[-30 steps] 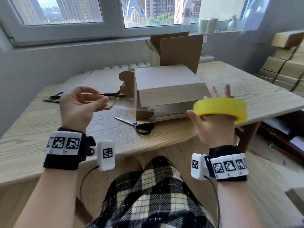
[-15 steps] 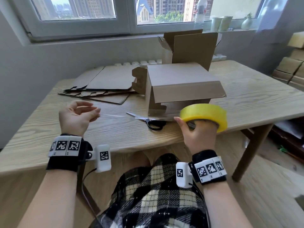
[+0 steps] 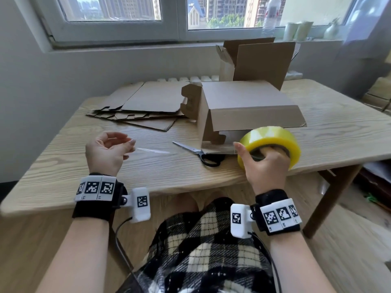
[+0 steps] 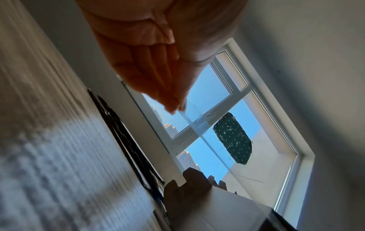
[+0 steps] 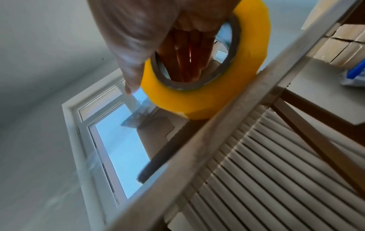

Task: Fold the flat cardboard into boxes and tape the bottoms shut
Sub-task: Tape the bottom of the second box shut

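Note:
A folded cardboard box point(image 3: 247, 102) lies on its side on the wooden table point(image 3: 63, 161), with flaps open toward me. My right hand point(image 3: 264, 163) holds a yellow tape roll point(image 3: 273, 142), fingers through its core point(image 5: 185, 62), near the table's front edge. A clear strip of tape point(image 3: 152, 150) stretches from the roll to my left hand point(image 3: 110, 149), which pinches its free end point(image 4: 177, 107) between thumb and fingertips. A stack of flat cardboard point(image 3: 143, 104) lies at the back left. Another opened box point(image 3: 260, 60) stands behind the folded one.
Black-handled scissors point(image 3: 203, 154) lie on the table between my hands, in front of the box. Stacked finished boxes point(image 3: 378, 92) sit at the far right. Cups and a bottle stand on the window sill point(image 3: 296, 30). My lap in a plaid garment is below the table edge.
Both hands have dropped lower toward the table's front edge. The tape roll came down from in front of the box, and the strip between my hands stays stretched.

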`<state>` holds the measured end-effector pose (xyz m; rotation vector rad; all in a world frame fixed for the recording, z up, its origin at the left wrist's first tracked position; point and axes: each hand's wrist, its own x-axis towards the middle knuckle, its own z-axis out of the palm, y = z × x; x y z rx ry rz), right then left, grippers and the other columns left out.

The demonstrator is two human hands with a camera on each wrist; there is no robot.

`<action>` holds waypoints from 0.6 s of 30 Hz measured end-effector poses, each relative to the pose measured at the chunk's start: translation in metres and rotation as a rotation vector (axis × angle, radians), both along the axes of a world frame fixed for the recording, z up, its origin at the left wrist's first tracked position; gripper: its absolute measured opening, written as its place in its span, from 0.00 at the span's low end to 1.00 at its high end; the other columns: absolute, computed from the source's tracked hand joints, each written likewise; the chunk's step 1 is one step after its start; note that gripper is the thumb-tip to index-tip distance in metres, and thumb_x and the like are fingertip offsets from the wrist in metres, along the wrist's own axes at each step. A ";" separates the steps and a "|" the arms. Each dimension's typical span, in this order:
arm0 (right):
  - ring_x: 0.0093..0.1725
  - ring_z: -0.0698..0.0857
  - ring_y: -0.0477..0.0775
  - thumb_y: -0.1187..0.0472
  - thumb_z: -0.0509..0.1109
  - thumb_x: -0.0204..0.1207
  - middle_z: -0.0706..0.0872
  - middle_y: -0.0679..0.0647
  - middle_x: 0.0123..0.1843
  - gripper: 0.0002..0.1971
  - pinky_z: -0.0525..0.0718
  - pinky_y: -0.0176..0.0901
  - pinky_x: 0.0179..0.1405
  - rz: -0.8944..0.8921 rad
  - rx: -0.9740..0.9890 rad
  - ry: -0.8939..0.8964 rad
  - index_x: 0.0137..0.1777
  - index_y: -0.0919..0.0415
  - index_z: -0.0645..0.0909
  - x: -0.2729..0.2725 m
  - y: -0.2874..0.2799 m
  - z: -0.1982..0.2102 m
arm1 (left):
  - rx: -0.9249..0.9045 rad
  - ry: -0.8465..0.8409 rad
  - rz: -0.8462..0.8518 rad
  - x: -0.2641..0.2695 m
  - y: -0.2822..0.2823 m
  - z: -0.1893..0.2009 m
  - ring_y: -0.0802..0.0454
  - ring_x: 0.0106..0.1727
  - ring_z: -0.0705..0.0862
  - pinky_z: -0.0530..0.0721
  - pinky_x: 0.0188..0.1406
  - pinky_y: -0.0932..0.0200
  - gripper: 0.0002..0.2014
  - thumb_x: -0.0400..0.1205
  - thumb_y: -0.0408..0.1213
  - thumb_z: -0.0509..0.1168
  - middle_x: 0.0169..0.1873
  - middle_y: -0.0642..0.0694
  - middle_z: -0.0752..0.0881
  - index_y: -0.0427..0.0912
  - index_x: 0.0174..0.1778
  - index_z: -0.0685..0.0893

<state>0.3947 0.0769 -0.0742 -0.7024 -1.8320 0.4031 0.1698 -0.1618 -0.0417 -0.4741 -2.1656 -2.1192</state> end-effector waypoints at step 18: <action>0.61 0.82 0.65 0.39 0.66 0.82 0.89 0.66 0.58 0.29 0.74 0.54 0.65 -0.006 0.283 0.126 0.54 0.68 0.87 -0.029 -0.057 -0.007 | 0.090 0.078 0.114 -0.022 -0.051 0.020 0.62 0.30 0.88 0.85 0.33 0.68 0.11 0.74 0.30 0.79 0.31 0.54 0.89 0.47 0.37 0.84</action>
